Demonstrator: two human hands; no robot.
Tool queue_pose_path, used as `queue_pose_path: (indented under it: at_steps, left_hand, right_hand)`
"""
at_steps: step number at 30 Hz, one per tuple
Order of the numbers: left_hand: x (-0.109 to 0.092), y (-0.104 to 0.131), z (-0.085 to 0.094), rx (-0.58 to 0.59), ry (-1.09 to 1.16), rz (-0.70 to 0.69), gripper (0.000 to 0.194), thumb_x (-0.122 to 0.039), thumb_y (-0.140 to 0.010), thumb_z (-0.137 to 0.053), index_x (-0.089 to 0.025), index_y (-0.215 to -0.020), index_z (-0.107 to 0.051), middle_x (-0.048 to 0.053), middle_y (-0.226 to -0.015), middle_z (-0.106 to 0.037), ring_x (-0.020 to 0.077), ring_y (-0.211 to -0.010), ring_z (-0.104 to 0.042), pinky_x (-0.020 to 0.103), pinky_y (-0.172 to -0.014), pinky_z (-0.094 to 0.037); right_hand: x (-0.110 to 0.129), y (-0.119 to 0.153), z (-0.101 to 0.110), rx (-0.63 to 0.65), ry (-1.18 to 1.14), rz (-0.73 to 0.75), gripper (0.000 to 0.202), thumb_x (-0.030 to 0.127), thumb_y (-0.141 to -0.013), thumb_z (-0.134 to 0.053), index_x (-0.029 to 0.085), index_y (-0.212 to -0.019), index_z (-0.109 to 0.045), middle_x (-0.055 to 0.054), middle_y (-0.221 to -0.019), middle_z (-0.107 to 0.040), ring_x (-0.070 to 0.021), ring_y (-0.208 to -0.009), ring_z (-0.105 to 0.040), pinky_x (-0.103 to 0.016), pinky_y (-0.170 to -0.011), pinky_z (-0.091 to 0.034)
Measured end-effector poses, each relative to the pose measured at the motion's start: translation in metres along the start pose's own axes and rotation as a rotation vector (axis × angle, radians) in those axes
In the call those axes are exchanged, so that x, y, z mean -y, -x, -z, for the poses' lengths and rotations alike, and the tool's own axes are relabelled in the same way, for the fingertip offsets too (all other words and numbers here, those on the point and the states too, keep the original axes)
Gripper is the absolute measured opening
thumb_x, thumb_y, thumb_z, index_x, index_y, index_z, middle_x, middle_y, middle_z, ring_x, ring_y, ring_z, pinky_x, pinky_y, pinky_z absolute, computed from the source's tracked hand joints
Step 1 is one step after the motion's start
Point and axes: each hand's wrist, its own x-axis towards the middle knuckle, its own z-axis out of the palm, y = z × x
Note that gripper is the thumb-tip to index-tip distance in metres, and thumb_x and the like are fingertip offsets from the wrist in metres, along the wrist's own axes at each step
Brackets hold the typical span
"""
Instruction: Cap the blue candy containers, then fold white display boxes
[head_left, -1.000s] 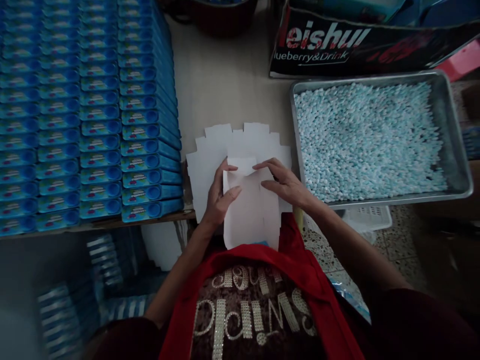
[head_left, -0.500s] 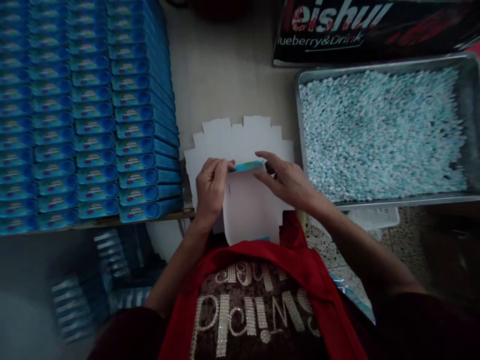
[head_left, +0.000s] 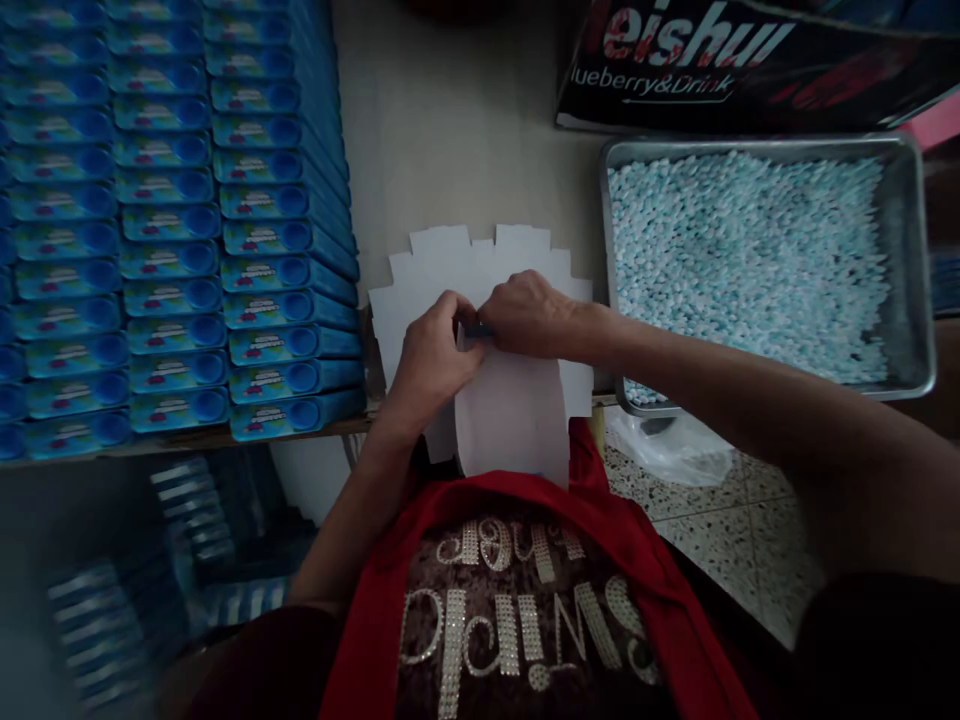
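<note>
A white cardboard carton [head_left: 514, 415], partly folded and showing its plain inner side, lies against my red apron. My left hand [head_left: 439, 355] pinches its far left corner between thumb and fingers. Close beside it, my right hand [head_left: 534, 315] is closed over the carton's far edge, fingers bent down and knuckles up. A small dark blue bit of the edge shows between the two hands; the rest of that edge is hidden. Under the carton, flat white cardboard blanks [head_left: 517, 245] with notched edges lie on the table.
Tall rows of blue printed boxes [head_left: 266, 345] stand on the left of the table [head_left: 450, 120]. A metal tray [head_left: 928, 340] of blue and white pellets [head_left: 750, 265] lies right. Behind it is a black carton [head_left: 675, 75]; a clear plastic bag [head_left: 675, 455] is below.
My right hand has moved left, from open fingers at the carton's right corner to a closed grip near my left hand. The blue far flap is now mostly covered.
</note>
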Motion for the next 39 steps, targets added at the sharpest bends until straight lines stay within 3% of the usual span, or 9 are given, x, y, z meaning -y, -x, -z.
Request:
queue_pose_path:
  at_steps: [5, 10, 18, 23, 27, 29, 32, 35, 39]
  left_hand:
    - [0.031, 0.036, 0.018, 0.018, 0.198, -0.171, 0.032, -0.032, -0.101, -0.063, -0.023, -0.131, -0.060, 0.011, -0.136, -0.072, 0.0215, -0.119, -0.073, 0.035, -0.099, -0.061]
    - [0.046, 0.068, 0.040, -0.110, -0.379, -0.585, 0.034, -0.031, -0.103, -0.067, -0.031, -0.137, -0.066, 0.007, -0.157, -0.062, 0.0359, -0.163, -0.039, 0.064, -0.131, -0.035]
    - [0.023, 0.059, -0.016, -0.138, -0.654, -0.631, 0.027, -0.028, -0.109, -0.053, -0.021, -0.089, -0.071, 0.010, -0.089, -0.074, 0.0278, -0.095, -0.070, 0.050, -0.100, -0.051]
    - [-0.012, 0.040, -0.021, 0.056, -0.741, -0.311, 0.040, -0.036, -0.112, -0.040, -0.018, -0.096, -0.072, 0.014, -0.097, -0.076, 0.0320, -0.098, -0.069, 0.046, -0.086, -0.047]
    - [-0.019, 0.014, -0.019, 0.316, -0.691, -0.089, 0.038, -0.038, -0.112, -0.043, -0.020, -0.101, -0.075, 0.011, -0.105, -0.080, 0.0311, -0.103, -0.072, 0.043, -0.089, -0.049]
    - [-0.014, 0.015, -0.022, 0.244, -0.679, -0.085, 0.029, -0.038, -0.109, -0.052, -0.020, -0.114, -0.074, 0.012, -0.114, -0.079, 0.0319, -0.108, -0.070, 0.043, -0.092, -0.050]
    - [0.000, 0.037, -0.030, -0.015, -0.686, -0.277, 0.033, -0.036, -0.103, -0.064, -0.018, -0.131, -0.068, 0.018, -0.134, -0.071, 0.0361, -0.124, -0.062, 0.049, -0.106, -0.046]
    - [0.013, 0.062, -0.039, -0.010, -0.737, -0.431, 0.032, -0.038, -0.106, -0.060, -0.018, -0.130, -0.067, 0.019, -0.134, -0.068, 0.0363, -0.122, -0.060, 0.051, -0.107, -0.045]
    - [0.018, 0.063, -0.047, 0.026, -0.828, -0.261, 0.039, -0.050, -0.107, -0.051, -0.016, -0.119, -0.067, 0.021, -0.120, -0.069, 0.0382, -0.111, -0.060, 0.051, -0.094, -0.047]
  right_hand:
    - [0.006, -0.003, -0.002, 0.141, 0.120, 0.071, 0.030, 0.004, -0.099, -0.052, 0.017, -0.111, -0.076, -0.013, -0.096, -0.078, -0.0245, -0.091, -0.072, -0.037, -0.079, -0.048]
    - [-0.002, -0.039, 0.020, -0.021, 0.290, 0.359, 0.024, 0.006, -0.101, -0.053, 0.015, -0.097, -0.075, -0.004, -0.089, -0.071, -0.0207, -0.095, -0.070, -0.038, -0.085, -0.051]
    - [0.012, -0.030, 0.057, -0.248, 0.248, 0.414, 0.015, 0.020, -0.107, -0.058, 0.016, -0.111, -0.072, -0.002, -0.112, -0.069, -0.0195, -0.122, -0.062, -0.045, -0.107, -0.050]
    - [0.017, 0.089, -0.019, -0.812, -0.099, -0.142, 0.028, 0.030, -0.113, -0.046, 0.020, -0.127, -0.068, -0.010, -0.124, -0.066, -0.0230, -0.117, -0.060, -0.045, -0.104, -0.054]
    - [0.035, 0.130, -0.116, -0.783, -0.079, -0.228, 0.031, 0.025, -0.108, -0.055, 0.023, -0.136, -0.069, -0.013, -0.129, -0.066, -0.0284, -0.125, -0.055, -0.046, -0.107, -0.050]
    - [0.040, 0.123, -0.141, -0.702, -0.065, -0.274, 0.035, 0.022, -0.109, -0.051, 0.022, -0.140, -0.068, -0.014, -0.130, -0.067, -0.0286, -0.127, -0.053, -0.045, -0.107, -0.046]
    - [0.040, 0.107, -0.140, -0.593, -0.054, -0.284, 0.037, 0.022, -0.111, -0.043, 0.022, -0.139, -0.068, -0.013, -0.130, -0.068, -0.0285, -0.122, -0.051, -0.043, -0.102, -0.041]
    - [0.039, 0.101, -0.119, -0.473, -0.044, -0.265, 0.035, 0.027, -0.113, -0.038, 0.021, -0.124, -0.070, -0.013, -0.121, -0.069, -0.0293, -0.110, -0.051, -0.043, -0.092, -0.037]
    - [0.039, 0.097, -0.105, -0.378, -0.038, -0.295, 0.032, 0.032, -0.113, -0.037, 0.021, -0.111, -0.067, -0.014, -0.109, -0.067, -0.0304, -0.101, -0.050, -0.042, -0.082, -0.033]
